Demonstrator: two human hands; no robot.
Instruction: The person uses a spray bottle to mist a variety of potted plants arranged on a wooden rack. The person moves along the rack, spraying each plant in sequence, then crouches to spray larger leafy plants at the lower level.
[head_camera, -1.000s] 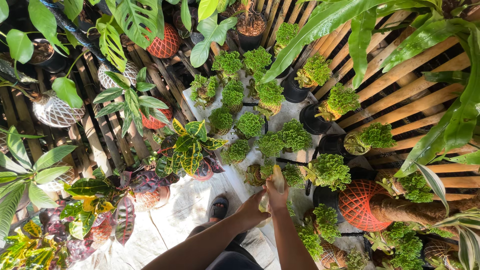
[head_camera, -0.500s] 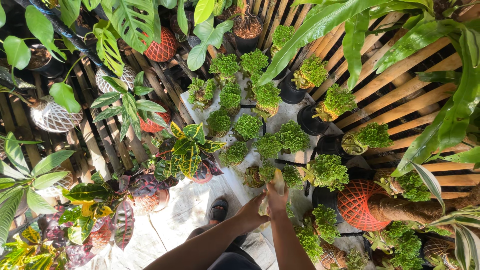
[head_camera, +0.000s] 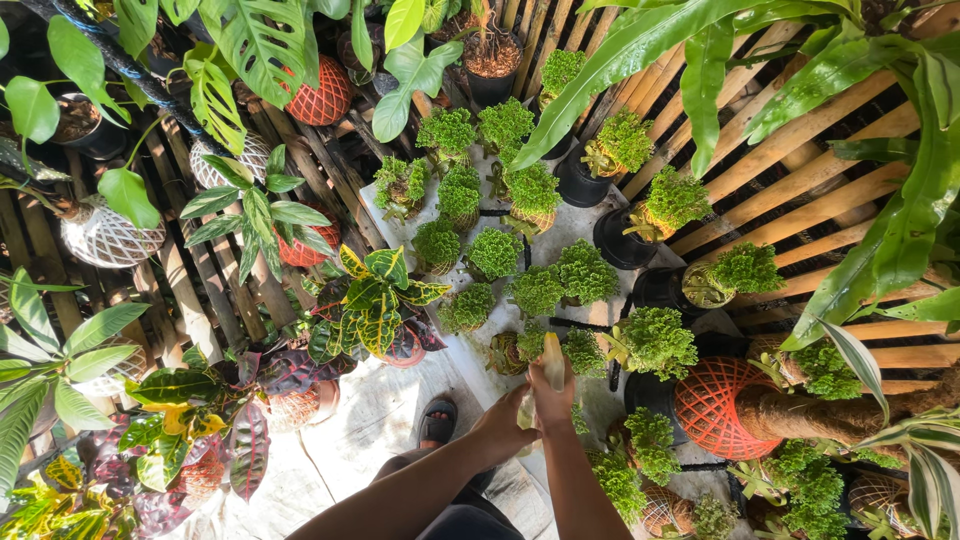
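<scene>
Looking straight down at a plant nursery corner here. Both hands meet near the bottom middle: the left hand (head_camera: 508, 425) and the right hand (head_camera: 551, 397) are closed together around a small pale yellow-green leaf or shoot (head_camera: 553, 362) that sticks up between them toward 12 o'clock. I can't tell exactly how each finger sits on it, they overlap too much.

Just past the fingertips, at 12 o'clock, sits a bunch of small curly green fern-like plants in round woven ball pots (head_camera: 497, 253), spread over a pale grey worktop slab (head_camera: 570, 232). The closest one, a frilly green clump (head_camera: 583, 352), is right beside the right hand at about 1 o'clock.

At 3 o'clock from the hands there's a big orange net-wrapped ball pot (head_camera: 715, 409), and next to it another curly green plant (head_camera: 656, 341). At 10 o'clock is a yellow-and-green variegated croton (head_camera: 375, 298), and further out at 8 o'clock a red-purple leafed croton (head_camera: 235, 440).

Black round plastic pots (head_camera: 620, 240) line the slab's right edge, against a slatted bamboo wall (head_camera: 780, 190). Big glossy green leaves (head_camera: 640, 50) hang over the top. Down at 7 o'clock from the hands a dark sandalled foot (head_camera: 437, 422) rests on the pale concrete floor (head_camera: 370, 420).
</scene>
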